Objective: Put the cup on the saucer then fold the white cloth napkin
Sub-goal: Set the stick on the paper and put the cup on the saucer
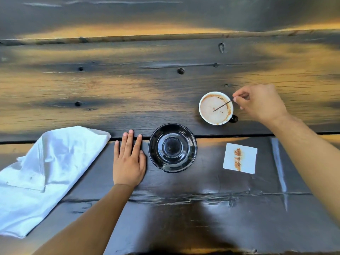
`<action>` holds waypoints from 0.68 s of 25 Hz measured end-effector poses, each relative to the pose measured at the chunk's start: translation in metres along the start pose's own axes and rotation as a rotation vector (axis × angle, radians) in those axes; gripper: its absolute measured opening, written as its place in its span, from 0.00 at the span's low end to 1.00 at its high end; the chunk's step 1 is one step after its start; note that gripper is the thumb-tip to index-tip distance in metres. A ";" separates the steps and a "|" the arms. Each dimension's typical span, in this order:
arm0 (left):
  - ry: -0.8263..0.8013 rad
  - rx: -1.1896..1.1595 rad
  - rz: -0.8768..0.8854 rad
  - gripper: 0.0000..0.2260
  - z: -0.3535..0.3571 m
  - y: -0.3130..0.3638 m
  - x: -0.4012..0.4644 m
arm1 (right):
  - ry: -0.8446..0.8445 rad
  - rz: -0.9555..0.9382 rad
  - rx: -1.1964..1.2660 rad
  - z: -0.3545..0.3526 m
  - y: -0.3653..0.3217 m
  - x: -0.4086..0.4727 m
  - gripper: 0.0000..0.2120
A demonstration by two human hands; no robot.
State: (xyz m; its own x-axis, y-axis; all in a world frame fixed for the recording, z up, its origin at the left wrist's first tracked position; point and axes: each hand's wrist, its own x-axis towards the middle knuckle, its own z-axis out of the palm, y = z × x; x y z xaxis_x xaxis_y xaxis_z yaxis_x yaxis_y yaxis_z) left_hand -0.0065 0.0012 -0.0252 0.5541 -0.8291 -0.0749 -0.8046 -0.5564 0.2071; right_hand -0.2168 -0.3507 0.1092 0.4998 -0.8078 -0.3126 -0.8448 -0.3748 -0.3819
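Head view is showing the right hand pinching a stirrer in the cup, sitting at 1 o'clock off the empty saucer, left hand lying flat, fingers together, napkin lying unfolded.

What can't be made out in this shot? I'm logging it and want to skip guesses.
All in the head view:
- Cup: outer wall hidden by the top-down angle; only a bit of handle shows.
- Stirrer: too thin to identify; upper end hidden by right hand.
- White cloth napkin: cut off at the left edge.
- Stained paper: marks too small to identify.
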 end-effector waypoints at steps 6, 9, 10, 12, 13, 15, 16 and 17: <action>-0.010 0.011 -0.013 0.26 -0.002 0.000 0.000 | 0.046 -0.006 -0.146 -0.017 0.011 -0.046 0.05; -0.006 -0.003 -0.020 0.26 -0.002 0.002 0.001 | 0.089 0.084 -0.172 -0.015 0.013 -0.069 0.05; -0.003 -0.008 -0.021 0.26 -0.002 0.002 0.001 | 0.087 0.117 -0.171 -0.014 0.013 -0.076 0.06; -0.001 -0.011 -0.021 0.26 -0.002 0.002 0.000 | 0.061 0.199 -0.148 -0.006 0.013 -0.087 0.07; -0.004 -0.013 -0.020 0.26 -0.002 0.002 0.000 | 0.049 0.237 -0.122 -0.001 0.014 -0.092 0.07; -0.011 -0.019 -0.026 0.26 -0.001 0.001 0.000 | 0.041 0.298 -0.025 0.010 0.015 -0.106 0.08; -0.011 -0.022 -0.031 0.26 -0.001 0.001 0.000 | 0.048 0.320 0.046 0.013 0.014 -0.114 0.08; -0.009 -0.024 -0.034 0.26 0.000 0.001 0.000 | 0.060 0.345 0.126 0.017 0.014 -0.122 0.08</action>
State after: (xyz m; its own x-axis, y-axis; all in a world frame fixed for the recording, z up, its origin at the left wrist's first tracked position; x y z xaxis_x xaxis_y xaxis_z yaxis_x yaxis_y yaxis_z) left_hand -0.0068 0.0006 -0.0249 0.5793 -0.8100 -0.0907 -0.7797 -0.5832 0.2278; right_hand -0.2864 -0.2494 0.1271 0.1750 -0.9034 -0.3916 -0.9295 -0.0204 -0.3682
